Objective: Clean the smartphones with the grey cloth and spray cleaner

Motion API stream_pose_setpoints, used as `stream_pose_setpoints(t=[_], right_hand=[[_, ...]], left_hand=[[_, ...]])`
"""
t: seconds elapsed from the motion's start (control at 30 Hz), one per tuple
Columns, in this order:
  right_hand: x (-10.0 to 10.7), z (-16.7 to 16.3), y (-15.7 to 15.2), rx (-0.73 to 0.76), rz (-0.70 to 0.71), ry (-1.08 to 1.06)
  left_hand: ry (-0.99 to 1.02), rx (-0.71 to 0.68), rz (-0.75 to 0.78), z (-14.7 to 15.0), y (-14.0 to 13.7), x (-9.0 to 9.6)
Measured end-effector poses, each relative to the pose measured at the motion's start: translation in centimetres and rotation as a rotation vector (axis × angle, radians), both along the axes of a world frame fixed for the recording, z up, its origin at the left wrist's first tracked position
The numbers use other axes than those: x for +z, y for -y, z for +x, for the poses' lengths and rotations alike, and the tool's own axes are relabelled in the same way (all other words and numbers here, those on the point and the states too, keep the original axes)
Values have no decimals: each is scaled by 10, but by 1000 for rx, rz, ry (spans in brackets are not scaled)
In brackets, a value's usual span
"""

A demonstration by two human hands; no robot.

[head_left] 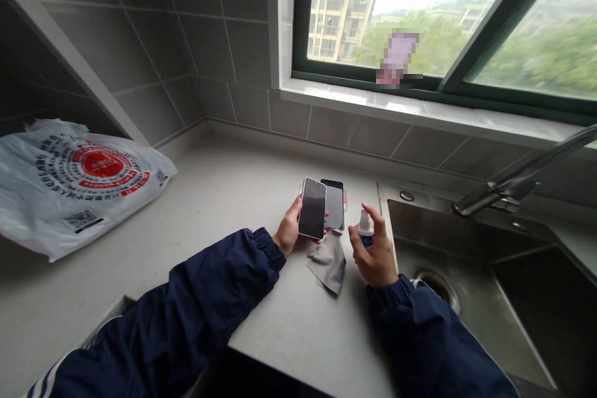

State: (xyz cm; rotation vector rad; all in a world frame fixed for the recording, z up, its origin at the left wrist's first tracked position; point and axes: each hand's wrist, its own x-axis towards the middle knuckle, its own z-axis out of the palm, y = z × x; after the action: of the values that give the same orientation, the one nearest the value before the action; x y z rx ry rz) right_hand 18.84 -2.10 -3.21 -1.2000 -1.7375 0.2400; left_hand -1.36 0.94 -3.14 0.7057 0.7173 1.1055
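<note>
My left hand is closed around a smartphone with a dark screen and a light edge, tilted up toward me over the counter. To the right of the phone, my right hand grips a small spray bottle with a white nozzle and a blue label. Its index finger rests at the top of the nozzle. Partly behind the phone lies a flat dark-edged rectangular item with a grey face; its kind I cannot make out. A crumpled grey cloth lies on the counter between my hands.
A white plastic bag with red and black print lies on the counter at left. On the right is a steel sink with a faucet reaching over it. Tiled wall and a window sill bound the back.
</note>
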Motion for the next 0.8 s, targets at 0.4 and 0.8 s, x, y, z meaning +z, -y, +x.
stream_pose_setpoints(t=[0.4, 0.8], right_hand=[[-1, -4, 0, 14, -26, -16], [2, -4, 0, 34, -113, -16]], left_hand=[[6, -4, -11, 0, 0, 1], [-2, 0, -16, 0, -1, 0]])
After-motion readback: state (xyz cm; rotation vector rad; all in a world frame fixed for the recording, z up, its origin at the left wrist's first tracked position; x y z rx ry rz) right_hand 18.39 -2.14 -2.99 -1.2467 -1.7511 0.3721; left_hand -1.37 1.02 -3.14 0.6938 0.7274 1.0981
